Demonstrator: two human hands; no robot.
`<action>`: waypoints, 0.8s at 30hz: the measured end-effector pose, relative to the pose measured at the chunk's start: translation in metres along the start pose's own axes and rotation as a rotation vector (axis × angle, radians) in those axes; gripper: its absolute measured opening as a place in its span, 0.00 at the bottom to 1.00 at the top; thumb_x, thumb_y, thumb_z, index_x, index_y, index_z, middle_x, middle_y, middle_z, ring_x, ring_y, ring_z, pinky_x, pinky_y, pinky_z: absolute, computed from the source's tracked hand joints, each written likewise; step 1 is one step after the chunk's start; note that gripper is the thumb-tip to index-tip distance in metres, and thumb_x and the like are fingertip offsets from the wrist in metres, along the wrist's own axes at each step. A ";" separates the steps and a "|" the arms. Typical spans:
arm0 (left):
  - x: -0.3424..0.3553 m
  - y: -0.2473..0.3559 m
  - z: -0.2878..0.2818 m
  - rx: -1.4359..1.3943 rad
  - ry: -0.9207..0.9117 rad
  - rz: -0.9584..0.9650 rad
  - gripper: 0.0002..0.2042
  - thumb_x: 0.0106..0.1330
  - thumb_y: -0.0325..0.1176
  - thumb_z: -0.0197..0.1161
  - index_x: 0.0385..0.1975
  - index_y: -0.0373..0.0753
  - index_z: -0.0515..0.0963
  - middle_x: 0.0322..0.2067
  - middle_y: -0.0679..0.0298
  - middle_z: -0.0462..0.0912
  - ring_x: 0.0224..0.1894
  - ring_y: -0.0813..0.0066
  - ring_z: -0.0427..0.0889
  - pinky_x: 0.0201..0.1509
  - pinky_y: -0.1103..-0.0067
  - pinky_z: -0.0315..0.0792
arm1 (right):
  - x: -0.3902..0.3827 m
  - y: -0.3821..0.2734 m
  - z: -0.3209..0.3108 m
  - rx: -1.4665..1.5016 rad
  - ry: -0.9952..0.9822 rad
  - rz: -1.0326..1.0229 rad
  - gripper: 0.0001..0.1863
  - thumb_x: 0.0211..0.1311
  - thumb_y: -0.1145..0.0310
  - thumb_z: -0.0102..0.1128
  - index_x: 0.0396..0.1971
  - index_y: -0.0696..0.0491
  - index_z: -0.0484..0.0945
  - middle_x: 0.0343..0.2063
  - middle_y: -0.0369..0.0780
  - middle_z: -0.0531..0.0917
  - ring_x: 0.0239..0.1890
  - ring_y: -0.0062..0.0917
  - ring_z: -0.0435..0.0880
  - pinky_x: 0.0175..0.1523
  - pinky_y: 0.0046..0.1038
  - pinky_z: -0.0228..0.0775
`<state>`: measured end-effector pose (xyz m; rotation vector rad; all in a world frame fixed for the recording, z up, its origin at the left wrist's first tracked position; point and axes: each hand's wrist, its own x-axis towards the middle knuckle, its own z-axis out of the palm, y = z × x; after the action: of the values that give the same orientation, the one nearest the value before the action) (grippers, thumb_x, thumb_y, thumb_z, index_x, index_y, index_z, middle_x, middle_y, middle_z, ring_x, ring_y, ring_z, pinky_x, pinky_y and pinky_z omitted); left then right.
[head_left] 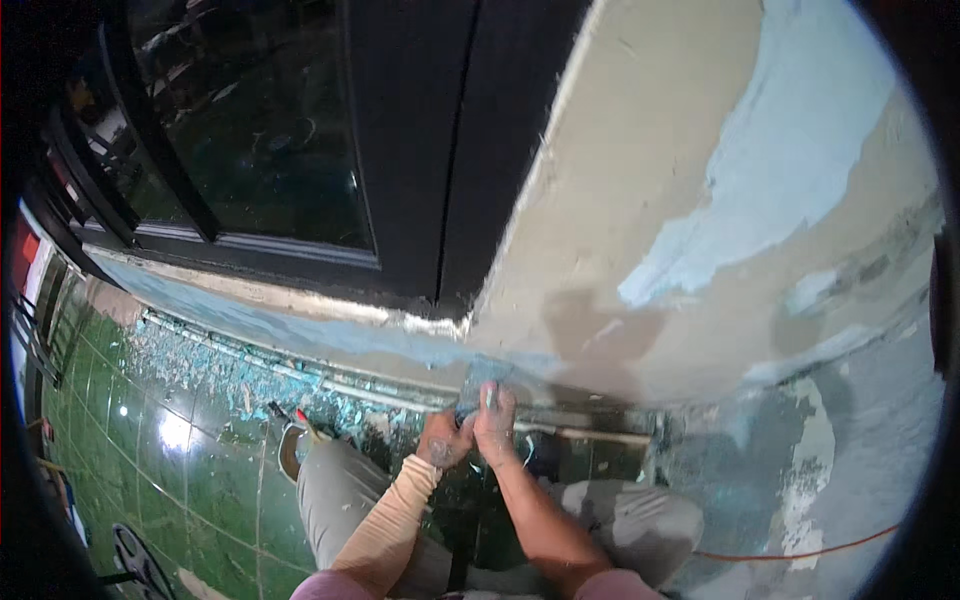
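Low at wall (pixel 570 230) with left hand (pixel 445 440) close beside right hand (pixel 494 425).
Press evenly; cannot tell either hand's hold.

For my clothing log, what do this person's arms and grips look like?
The left forearm wears a wrinkled cream sleeve to the wrist; the right forearm is bare. Pinkish sleeves show above both. The left grip and right grip are ungloved hands, the left with a greyish mark.

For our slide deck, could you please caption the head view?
Left hand and right hand close together at the foot of a patchy wall, turquoise flakes littering green tiles.
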<state>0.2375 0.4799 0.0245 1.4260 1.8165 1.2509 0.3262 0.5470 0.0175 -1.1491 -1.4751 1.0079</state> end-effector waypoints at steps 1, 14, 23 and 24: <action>-0.008 -0.001 -0.008 0.057 -0.045 -0.030 0.18 0.57 0.38 0.60 0.42 0.32 0.74 0.31 0.41 0.79 0.34 0.40 0.78 0.40 0.60 0.73 | -0.011 -0.018 0.002 0.407 -0.109 0.516 0.21 0.68 0.53 0.46 0.28 0.59 0.71 0.17 0.37 0.70 0.11 0.25 0.73 0.18 0.29 0.64; -0.027 -0.024 0.035 0.127 -0.136 -0.244 0.17 0.57 0.39 0.57 0.37 0.29 0.74 0.28 0.40 0.78 0.34 0.37 0.76 0.39 0.56 0.71 | -0.024 0.031 -0.011 0.193 -0.069 0.401 0.22 0.68 0.54 0.44 0.28 0.60 0.73 0.21 0.37 0.74 0.22 0.24 0.71 0.29 0.29 0.62; -0.016 -0.047 0.041 0.211 0.113 0.010 0.19 0.56 0.36 0.59 0.42 0.26 0.73 0.26 0.41 0.78 0.31 0.39 0.77 0.37 0.60 0.73 | -0.003 0.035 -0.002 -0.223 -0.063 0.007 0.19 0.67 0.59 0.45 0.25 0.60 0.71 0.18 0.39 0.74 0.19 0.29 0.76 0.26 0.31 0.66; -0.013 -0.022 0.025 0.132 0.138 0.153 0.18 0.57 0.36 0.59 0.41 0.27 0.73 0.25 0.41 0.78 0.31 0.37 0.77 0.37 0.61 0.73 | -0.006 0.024 -0.002 -0.197 -0.047 -0.074 0.19 0.66 0.59 0.46 0.24 0.61 0.71 0.18 0.42 0.75 0.20 0.31 0.74 0.28 0.34 0.65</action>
<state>0.2522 0.4759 -0.0079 1.6124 1.9433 1.3568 0.3329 0.5458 -0.0062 -1.2070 -1.6713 0.8580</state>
